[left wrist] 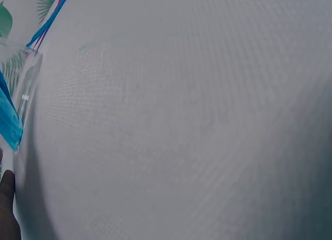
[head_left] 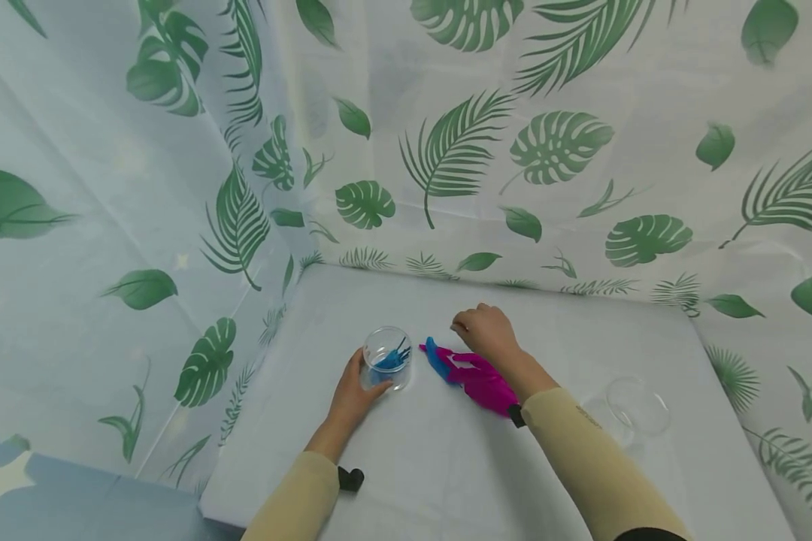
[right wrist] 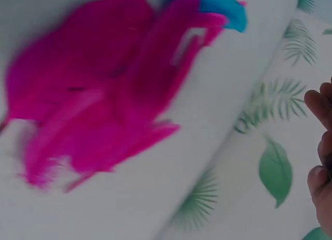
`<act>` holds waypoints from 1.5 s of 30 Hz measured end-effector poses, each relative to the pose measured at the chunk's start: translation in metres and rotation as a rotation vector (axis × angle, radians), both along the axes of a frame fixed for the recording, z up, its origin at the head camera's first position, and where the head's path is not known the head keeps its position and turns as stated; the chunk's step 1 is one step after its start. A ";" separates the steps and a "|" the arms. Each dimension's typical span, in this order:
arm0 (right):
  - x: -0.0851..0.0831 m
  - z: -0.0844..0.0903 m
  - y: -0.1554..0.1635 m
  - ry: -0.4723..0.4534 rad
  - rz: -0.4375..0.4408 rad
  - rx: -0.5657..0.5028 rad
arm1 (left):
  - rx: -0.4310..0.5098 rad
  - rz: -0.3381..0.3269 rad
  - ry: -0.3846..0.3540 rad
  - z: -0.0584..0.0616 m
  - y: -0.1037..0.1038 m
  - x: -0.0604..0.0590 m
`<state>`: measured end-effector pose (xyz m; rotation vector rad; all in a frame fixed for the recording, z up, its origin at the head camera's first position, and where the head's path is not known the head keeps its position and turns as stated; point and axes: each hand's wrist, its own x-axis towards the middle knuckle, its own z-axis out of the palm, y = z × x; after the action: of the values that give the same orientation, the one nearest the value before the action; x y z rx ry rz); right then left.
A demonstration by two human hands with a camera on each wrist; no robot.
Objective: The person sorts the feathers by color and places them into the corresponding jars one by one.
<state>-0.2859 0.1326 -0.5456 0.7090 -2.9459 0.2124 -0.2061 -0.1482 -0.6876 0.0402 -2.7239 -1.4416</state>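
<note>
a: which step is judged to be in hand?

b: feathers seem to be gathered into the clear cup [head_left: 387, 358]; the cup is held upright on the surface [head_left: 446, 466] by the left hand [head_left: 352, 398], the grip clamped round its side; a blue feather [head_left: 392, 359] is already seen inside it; the right hand [head_left: 485, 332] hovers just above the pink feathers [head_left: 480, 379], fingers loosely curled, nothing pinched.

a: and what is called for next?

b: a light pinch on one quill is judged to be needed, then a lift across to the cup's mouth; the cup must be kept steady.

a: how are the feathers laid?

b: the pile lies flat between the hands, just right of the cup; its long axis runs diagonally, a blue tip [head_left: 437, 357] pointed up-left toward the cup, the pink end toward the right sleeve; a second clear container [head_left: 639, 409] stands well apart at the right.
</note>
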 end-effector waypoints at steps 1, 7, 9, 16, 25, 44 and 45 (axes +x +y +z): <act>0.003 -0.006 0.004 -0.044 -0.007 -0.006 | -0.001 0.001 -0.004 0.000 0.000 0.000; 0.035 -0.049 0.011 -0.363 0.043 -0.017 | 0.007 0.001 -0.037 0.004 0.001 0.001; 0.045 -0.063 0.013 -0.410 0.046 0.007 | 0.003 0.001 -0.044 0.004 0.001 0.001; 0.055 -0.091 0.025 -0.279 -0.071 0.027 | -0.003 0.008 -0.025 0.002 0.000 0.002; 0.061 -0.110 0.029 -0.146 -0.017 0.058 | 0.002 0.011 -0.052 -0.002 0.002 0.010; 0.052 -0.100 0.017 -0.189 -0.002 0.160 | 0.004 0.005 0.024 -0.002 0.001 0.005; 0.051 -0.100 0.017 -0.188 -0.002 0.160 | 0.004 0.006 0.030 -0.001 0.001 0.005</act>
<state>-0.2345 0.1496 -0.6457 0.7441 -3.1706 0.0443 -0.2009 -0.1468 -0.6890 0.0267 -2.6946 -1.4342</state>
